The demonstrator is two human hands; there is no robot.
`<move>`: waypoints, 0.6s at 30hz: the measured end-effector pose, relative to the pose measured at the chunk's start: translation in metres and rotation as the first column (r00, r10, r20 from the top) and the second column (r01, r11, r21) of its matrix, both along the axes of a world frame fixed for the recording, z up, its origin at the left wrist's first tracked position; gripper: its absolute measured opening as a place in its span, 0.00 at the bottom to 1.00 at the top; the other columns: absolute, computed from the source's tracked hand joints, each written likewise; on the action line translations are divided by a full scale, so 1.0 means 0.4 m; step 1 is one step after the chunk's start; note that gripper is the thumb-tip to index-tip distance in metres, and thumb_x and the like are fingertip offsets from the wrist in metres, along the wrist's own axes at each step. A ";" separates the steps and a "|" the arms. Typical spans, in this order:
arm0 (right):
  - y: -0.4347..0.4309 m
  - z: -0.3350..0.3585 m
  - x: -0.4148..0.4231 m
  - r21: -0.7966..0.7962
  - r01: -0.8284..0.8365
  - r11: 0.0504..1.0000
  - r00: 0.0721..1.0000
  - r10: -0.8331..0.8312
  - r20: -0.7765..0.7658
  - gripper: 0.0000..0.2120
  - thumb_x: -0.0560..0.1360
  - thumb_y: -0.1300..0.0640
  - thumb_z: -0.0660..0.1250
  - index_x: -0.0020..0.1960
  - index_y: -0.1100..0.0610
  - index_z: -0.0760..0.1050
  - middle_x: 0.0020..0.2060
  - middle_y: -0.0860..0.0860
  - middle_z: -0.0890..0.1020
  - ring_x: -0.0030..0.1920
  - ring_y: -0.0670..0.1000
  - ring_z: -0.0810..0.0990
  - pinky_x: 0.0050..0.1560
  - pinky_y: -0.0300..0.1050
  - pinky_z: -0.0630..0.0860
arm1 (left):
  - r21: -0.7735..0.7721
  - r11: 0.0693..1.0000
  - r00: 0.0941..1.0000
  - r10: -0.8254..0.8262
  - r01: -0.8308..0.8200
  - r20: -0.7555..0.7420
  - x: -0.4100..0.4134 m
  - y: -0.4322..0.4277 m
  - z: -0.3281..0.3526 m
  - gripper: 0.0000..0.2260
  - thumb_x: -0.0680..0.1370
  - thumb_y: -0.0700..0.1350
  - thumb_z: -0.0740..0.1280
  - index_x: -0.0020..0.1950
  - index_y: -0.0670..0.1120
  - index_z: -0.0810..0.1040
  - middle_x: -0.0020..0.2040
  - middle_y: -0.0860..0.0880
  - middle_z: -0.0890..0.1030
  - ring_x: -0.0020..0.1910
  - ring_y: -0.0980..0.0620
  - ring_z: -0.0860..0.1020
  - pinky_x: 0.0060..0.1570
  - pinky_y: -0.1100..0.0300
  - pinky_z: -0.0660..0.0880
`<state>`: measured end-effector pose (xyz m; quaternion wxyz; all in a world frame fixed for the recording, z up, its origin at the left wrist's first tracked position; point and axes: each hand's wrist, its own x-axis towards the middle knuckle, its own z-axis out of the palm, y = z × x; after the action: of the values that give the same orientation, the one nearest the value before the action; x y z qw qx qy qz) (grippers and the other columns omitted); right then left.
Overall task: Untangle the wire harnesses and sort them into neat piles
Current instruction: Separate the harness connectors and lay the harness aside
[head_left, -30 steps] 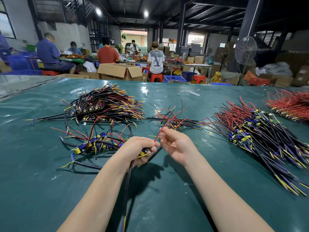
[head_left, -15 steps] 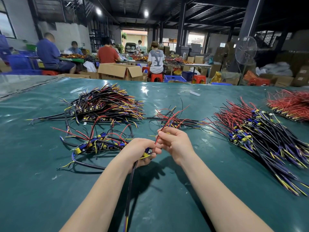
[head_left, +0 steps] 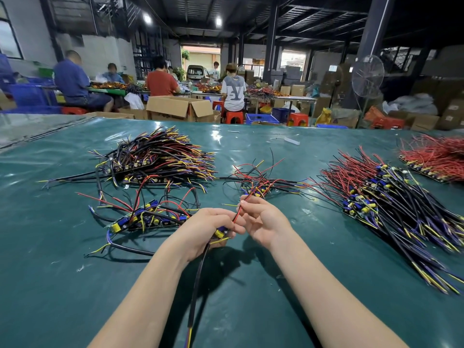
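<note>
My left hand [head_left: 200, 228] grips one wire harness [head_left: 221, 233] by its small board; its black cable [head_left: 197, 280] hangs down toward me. My right hand [head_left: 263, 219] pinches that harness's red wire [head_left: 238, 213] just above the left hand. A loose tangle of harnesses [head_left: 148, 217] lies left of my hands. A small tangle [head_left: 258, 182] sits just beyond them. A neat black-and-yellow pile [head_left: 160, 159] lies at the far left, and a big pile with red wires [head_left: 391, 197] lies at the right.
The work surface is a green mat [head_left: 62, 285]. A red-wire pile [head_left: 437, 156] sits at the far right edge. Beyond the table stand cardboard boxes [head_left: 179, 108], stools and a fan [head_left: 367, 76], with several people seated at other benches.
My right hand has slid up along the red wire, away from the left hand. The left hand keeps its hold on the harness and has barely moved.
</note>
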<state>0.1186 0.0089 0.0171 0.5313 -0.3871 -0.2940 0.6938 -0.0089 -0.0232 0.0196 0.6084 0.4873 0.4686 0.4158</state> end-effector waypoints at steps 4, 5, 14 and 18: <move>-0.002 0.003 0.000 -0.043 0.014 0.999 1.000 -0.014 0.003 0.11 0.73 0.73 0.61 0.38 0.61 0.74 0.26 0.54 0.77 0.21 0.46 0.77 0.21 0.32 0.71 | 0.016 1.000 1.000 0.011 -0.010 -0.015 0.000 0.000 -0.001 0.15 0.74 0.29 0.57 0.36 0.40 0.79 0.28 0.47 0.81 0.22 0.58 0.73 0.23 0.71 0.69; -0.002 0.003 0.001 -0.054 0.026 0.998 1.000 -0.026 0.005 0.10 0.73 0.72 0.62 0.38 0.61 0.74 0.25 0.53 0.78 0.21 0.46 0.77 0.20 0.32 0.71 | 0.008 1.000 0.999 0.018 -0.018 -0.032 0.000 0.001 -0.002 0.14 0.74 0.30 0.57 0.36 0.40 0.79 0.28 0.47 0.80 0.22 0.58 0.72 0.22 0.71 0.68; 0.004 0.008 0.011 -0.095 0.093 0.991 0.995 -0.089 0.037 0.11 0.75 0.63 0.62 0.34 0.60 0.74 0.19 0.48 0.77 0.20 0.44 0.76 0.17 0.30 0.65 | 0.017 0.999 0.979 0.052 -0.050 -0.198 0.009 0.005 -0.008 0.07 0.78 0.41 0.62 0.45 0.49 0.79 0.24 0.53 0.77 0.19 0.58 0.69 0.20 0.71 0.61; 0.007 0.009 0.008 -0.090 0.162 0.983 0.987 -0.161 0.016 0.11 0.74 0.63 0.62 0.32 0.59 0.73 0.17 0.47 0.74 0.17 0.43 0.72 0.17 0.29 0.63 | 0.056 0.998 0.983 -0.027 0.038 -0.182 0.007 -0.003 -0.008 0.11 0.78 0.39 0.61 0.46 0.52 0.81 0.25 0.53 0.77 0.20 0.59 0.69 0.21 0.71 0.61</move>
<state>0.1216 0.0118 0.0208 0.5663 -0.4366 -0.2320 0.6595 -0.0063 -0.0243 0.0164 0.5553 0.5484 0.5014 0.3736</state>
